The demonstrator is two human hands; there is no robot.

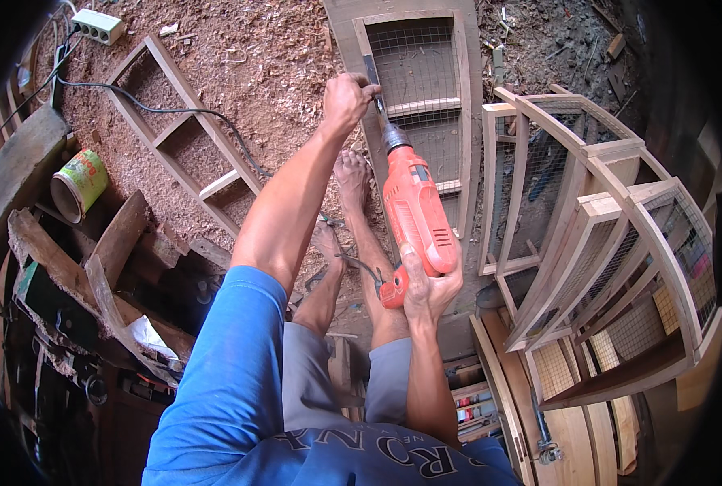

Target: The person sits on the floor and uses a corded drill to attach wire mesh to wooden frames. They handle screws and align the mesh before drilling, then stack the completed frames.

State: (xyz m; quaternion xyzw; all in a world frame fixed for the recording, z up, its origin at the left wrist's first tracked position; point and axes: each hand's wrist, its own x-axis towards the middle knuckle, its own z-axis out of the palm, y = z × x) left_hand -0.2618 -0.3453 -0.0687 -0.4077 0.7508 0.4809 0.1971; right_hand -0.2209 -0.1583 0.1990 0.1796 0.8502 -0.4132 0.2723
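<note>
Well forward, the left hand (347, 103).

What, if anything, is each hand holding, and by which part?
The right hand holds the red power drill by its handle. The left hand is at the dark shaft beyond the chuck; grip unclear.

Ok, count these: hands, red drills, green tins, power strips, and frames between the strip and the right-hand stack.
Left hand, right hand: 2
Red drill: 1
Green tin: 1
Power strip: 1
Plain frame, mesh frame: 2
Total: 7
</note>
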